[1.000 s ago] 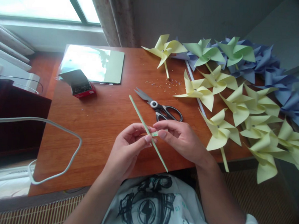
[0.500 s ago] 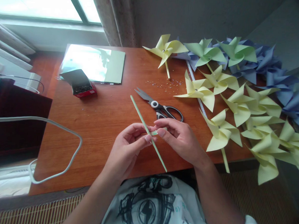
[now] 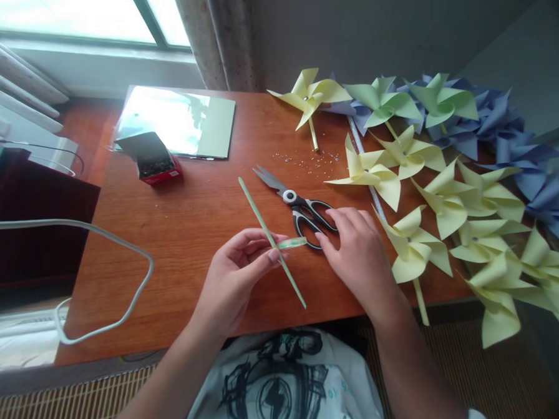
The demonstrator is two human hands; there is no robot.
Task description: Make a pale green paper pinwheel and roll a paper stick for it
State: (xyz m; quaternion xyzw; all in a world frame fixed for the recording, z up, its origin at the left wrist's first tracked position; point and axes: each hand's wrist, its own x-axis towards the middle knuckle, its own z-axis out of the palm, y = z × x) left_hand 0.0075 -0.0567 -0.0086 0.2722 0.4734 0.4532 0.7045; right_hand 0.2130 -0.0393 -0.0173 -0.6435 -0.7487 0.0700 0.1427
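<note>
My left hand (image 3: 246, 261) is closed, pinching a thin pale green stick (image 3: 260, 220) that slants across its fingertips. A short, partly clear strip with green marks (image 3: 293, 243) sticks out to the right from the same fingertips; it looks like tape. Black-handled scissors (image 3: 289, 197) lie flat on the table just beyond, blades pointing to the far left. My right hand (image 3: 355, 248) is at their handles, thumb by the lower ring and fingertips by the upper one, with thumb and fingers apart.
Yellow pinwheels (image 3: 416, 241), two green ones (image 3: 383, 102) and several blue ones (image 3: 517, 147) crowd the right side. Tiny beads (image 3: 310, 161) are scattered behind the scissors. A red box (image 3: 157, 165) stands open beside a shiny packet (image 3: 220, 128). A white cable (image 3: 150, 262) loops over the left edge.
My right hand has let go of the strip and moved right to the scissors' handles. The strip now shows freely from my left fingers. My left hand keeps the stick.
</note>
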